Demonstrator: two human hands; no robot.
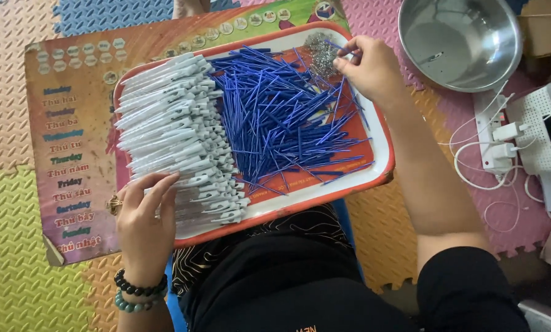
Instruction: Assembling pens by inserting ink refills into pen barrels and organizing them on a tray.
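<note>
My right hand (371, 64) pinches springs (320, 52) at the tray's (383, 144) far corner; blue refills (281, 117) lie just nearer. My left hand (143, 224), fingers spread, rests on white pen barrels (177, 135).

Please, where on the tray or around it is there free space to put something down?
The tray is bare only along its right strip, between the blue refills and the rim. The yellow foam mat, left of the poster, is free too. White pen barrels crowd the tray's left; cables crowd the right.
</note>
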